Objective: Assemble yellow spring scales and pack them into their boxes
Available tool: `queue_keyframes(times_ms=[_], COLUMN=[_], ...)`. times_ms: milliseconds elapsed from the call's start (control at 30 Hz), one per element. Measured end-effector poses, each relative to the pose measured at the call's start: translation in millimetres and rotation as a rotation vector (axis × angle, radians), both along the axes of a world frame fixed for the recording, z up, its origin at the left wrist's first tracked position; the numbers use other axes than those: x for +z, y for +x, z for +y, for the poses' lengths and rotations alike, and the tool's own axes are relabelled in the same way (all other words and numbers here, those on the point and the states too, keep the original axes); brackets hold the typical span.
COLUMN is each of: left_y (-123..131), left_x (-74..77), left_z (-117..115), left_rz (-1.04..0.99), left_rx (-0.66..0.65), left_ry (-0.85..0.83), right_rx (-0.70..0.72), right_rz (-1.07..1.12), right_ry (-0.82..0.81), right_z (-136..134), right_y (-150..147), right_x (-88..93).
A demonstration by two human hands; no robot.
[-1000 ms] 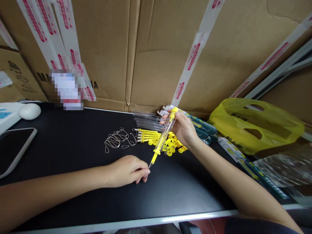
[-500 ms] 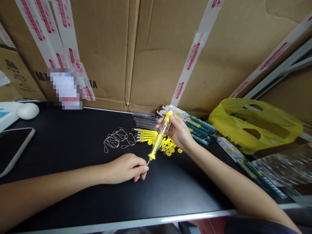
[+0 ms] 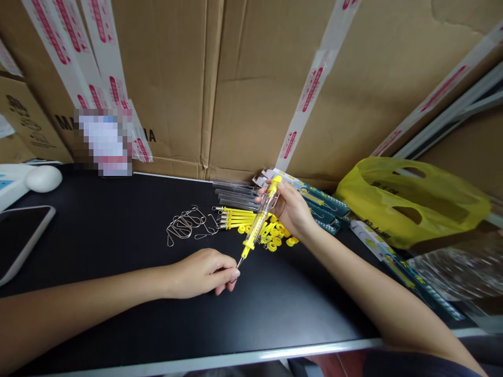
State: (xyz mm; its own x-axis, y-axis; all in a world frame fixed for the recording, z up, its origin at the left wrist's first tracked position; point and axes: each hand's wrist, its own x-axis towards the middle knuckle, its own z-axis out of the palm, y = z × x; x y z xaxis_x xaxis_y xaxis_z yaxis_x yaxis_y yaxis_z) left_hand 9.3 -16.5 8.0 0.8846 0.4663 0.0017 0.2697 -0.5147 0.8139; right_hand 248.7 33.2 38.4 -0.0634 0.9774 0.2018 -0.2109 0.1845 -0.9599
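Note:
Over the black table, a clear tubular spring scale [image 3: 258,222] with yellow ends is held tilted between my hands. My right hand [image 3: 293,207] is closed round its upper end, near the yellow cap. At the lower end, my left hand [image 3: 216,272] pinches the metal hook [image 3: 240,263], most of which the fingers hide. Part of the yellow inner rod sticks out below the tube. Behind the scale lie several yellow rods with springs [image 3: 238,217] and a heap of small yellow caps [image 3: 275,235]. Loose bent wire hooks [image 3: 186,225] lie to their left.
Clear plastic tubes [image 3: 236,193] and printed boxes [image 3: 322,201] lie at the back. On the right are a yellow plastic bag [image 3: 408,204] and another box [image 3: 408,272]. A phone [image 3: 23,241] lies far left. Large cardboard boxes [image 3: 168,89] stand behind the black table [image 3: 275,324].
My right hand has moved slightly right with the tube. The yellow inner rod now sticks out further from the tube's lower end. My left hand has stayed almost in place on the hook.

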Motion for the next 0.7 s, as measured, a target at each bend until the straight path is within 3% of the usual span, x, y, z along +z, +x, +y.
queue_keyframes(times_ms=[133,400,700], left_y=[0,-2,0], left_x=[-0.9,2.0,-8.2], left_z=[0,-1,2], left_rz=[0.0,-0.005,-0.221], left_rx=[-0.014,-0.062,0.206], left_ry=[-0.013,-0.054,-0.251], right_rx=[0.042,-0.048,0.034], right_rz=[0.014,0.044,0.073], right_ry=[-0.029,-0.009,-0.034], right_z=[-9,1,-19], right_y=[-12,3,-19], right_x=[0.2,5.4,6.9])
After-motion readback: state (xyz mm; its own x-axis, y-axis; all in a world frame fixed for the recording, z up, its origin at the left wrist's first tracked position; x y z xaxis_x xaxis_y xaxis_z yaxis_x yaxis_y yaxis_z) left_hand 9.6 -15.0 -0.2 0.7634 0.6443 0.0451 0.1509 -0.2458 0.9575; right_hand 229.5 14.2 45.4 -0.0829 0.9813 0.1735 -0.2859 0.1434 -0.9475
